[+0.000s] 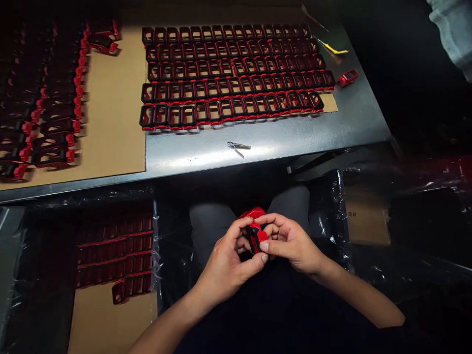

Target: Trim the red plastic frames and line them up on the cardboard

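Observation:
Over my lap, both hands hold one small red-and-black plastic housing (pixel 255 237). My left hand (pixel 230 255) grips its left side, with the thumb along the bottom and the index finger at the top. My right hand (pixel 289 241) has its thumb and fingers closed on the right side. Part of the housing is hidden behind the fingers. Just beyond it, a larger red object (pixel 253 212) shows between my knees; its kind cannot be made out.
Rows of similar housings (pixel 214 110) stand on the metal table (pixel 184 155), more on cardboard (pixel 118 108) at left. Nail clippers (pixel 239 146), a yellow-handled tool (pixel 334 49) and a single housing (pixel 347 77) lie there too. Plastic-lined boxes flank me; the left holds housings (pixel 132 255).

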Motion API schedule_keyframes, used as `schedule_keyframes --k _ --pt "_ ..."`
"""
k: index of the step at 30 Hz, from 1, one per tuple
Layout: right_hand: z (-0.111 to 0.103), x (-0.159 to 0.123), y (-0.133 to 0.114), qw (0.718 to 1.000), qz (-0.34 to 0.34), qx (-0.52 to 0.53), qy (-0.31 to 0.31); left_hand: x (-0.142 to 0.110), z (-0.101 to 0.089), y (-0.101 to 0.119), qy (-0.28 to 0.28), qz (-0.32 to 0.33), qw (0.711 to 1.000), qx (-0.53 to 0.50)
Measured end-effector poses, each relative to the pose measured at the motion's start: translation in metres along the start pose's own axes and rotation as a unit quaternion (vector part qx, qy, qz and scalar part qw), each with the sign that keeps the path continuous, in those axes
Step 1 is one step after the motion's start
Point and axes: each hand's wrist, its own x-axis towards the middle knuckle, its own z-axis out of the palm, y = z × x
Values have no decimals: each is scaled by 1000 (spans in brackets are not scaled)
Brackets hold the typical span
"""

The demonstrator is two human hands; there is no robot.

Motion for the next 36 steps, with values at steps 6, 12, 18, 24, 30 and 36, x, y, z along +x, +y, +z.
schedule_keyframes --k 6,12,18,24,30,36 --pt "-2 3 3 1000 21 8 0 0 0 8 15 1 998 68" --pt "-6 3 9 999 43 17 6 -1 0 16 29 -1 990 138" --pt "-5 5 10 999 44 13 11 -1 -1 11 10 -15 992 125" --pt "-3 5 9 998 46 27 17 -2 -1 10 -22 -46 998 38" --pt "-4 5 8 999 35 22 3 -1 0 10 2 -25 996 84" --pt "-7 6 11 1000 23 10 -10 -1 -2 9 54 26 979 197"
